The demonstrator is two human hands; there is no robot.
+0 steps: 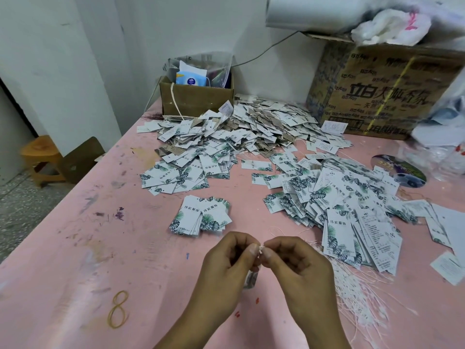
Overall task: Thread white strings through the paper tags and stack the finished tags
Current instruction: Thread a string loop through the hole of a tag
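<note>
Overhead: your left hand (pixel 226 263) and right hand (pixel 299 268) pinch a white string (pixel 260 248) between fingertips, a tag (pixel 250 279) hanging beneath. Pink, stained table (pixel 75 248); small tag stack (pixel 198 217) ahead, loose strings (pixel 362 298) right, cardboard boxes (pixel 382 91) against white wall.

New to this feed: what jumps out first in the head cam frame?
The sprawl of leaf-printed paper tags heaped across the far half of the pink table. Close to the camera, the left hand and right hand meet fingertip to fingertip, pinching a bit of white string with a tag hanging below. A bundle of loose white strings fans out on the near right, and a small neat tag stack sits just beyond the hands.
</note>
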